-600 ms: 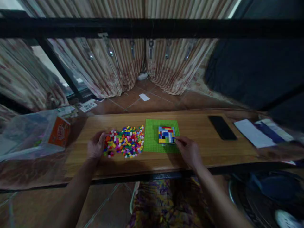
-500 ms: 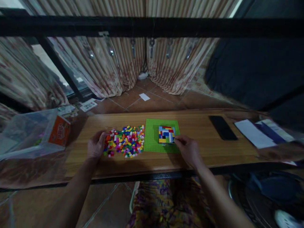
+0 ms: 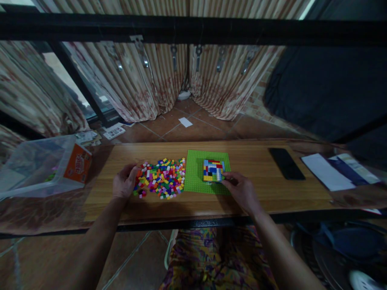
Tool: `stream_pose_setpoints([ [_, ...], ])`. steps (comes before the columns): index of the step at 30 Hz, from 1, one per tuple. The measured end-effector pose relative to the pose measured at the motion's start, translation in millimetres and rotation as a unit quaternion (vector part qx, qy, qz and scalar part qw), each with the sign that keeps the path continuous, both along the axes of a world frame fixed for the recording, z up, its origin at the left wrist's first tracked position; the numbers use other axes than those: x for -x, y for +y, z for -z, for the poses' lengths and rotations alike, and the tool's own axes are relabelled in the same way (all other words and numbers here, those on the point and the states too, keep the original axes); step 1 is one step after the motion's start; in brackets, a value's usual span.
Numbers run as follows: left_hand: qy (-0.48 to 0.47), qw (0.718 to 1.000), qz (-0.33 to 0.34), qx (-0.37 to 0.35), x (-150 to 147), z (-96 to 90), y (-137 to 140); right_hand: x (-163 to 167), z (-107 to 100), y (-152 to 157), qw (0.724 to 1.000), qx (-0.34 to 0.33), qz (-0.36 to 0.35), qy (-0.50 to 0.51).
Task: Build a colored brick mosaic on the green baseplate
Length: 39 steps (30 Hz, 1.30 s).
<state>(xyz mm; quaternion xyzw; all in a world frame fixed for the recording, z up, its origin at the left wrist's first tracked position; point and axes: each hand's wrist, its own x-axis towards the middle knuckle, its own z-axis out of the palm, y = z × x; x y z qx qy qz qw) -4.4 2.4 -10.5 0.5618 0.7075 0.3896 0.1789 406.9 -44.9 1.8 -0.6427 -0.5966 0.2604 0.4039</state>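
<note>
Right hand (image 3: 241, 189): fingertips close together, actual pinch indiscernible. Square multicoloured plastic-brick block (image 3: 213, 171) just left of grip, on green studded plastic baseplate (image 3: 193, 173). Straight-down pressure likely best. Left hand (image 3: 124, 183), closure unclear, beside multicoloured loose plastic bricks (image 3: 167, 178).

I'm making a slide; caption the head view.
Right hand at a multicoloured brick build on a green baseplate, left hand at scattered toy bricks.

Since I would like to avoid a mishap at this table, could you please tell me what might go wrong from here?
The left hand is at the edge of the loose bricks, so a sideways sweep might scatter some. The right hand is at the near right corner of the brick build on the green baseplate; a hard push could perhaps loosen a piece.
</note>
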Motion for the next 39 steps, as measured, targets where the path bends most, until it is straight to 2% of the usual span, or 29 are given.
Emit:
stream_pose_setpoints([
  [8,-0.001,1.0,-0.016,0.0,-3,-1.4,-1,-2,4,-5,0.988,-0.104,-0.044,-0.103],
  [20,-0.017,1.0,-0.014,-0.001,-3,-1.0,0,0,18,-8,0.975,-0.147,-0.027,-0.167],
  [26,0.002,1.0,-0.013,-0.01,-4,-2.7,0,1,19,-11,0.982,-0.13,-0.02,-0.133],
  [30,0.009,1.0,-0.02,-0.004,-4,-3.5,-1,-1,19,-12,0.994,-0.098,0.022,-0.039],
  [34,0.002,1.0,-0.018,0.003,-5,-3.7,-1,3,20,-9,0.992,-0.049,0.088,0.069],
  [39,-0.002,1.0,-0.027,0.001,-4,-0.5,0,10,20,-1,0.993,-0.018,0.101,0.062],
])
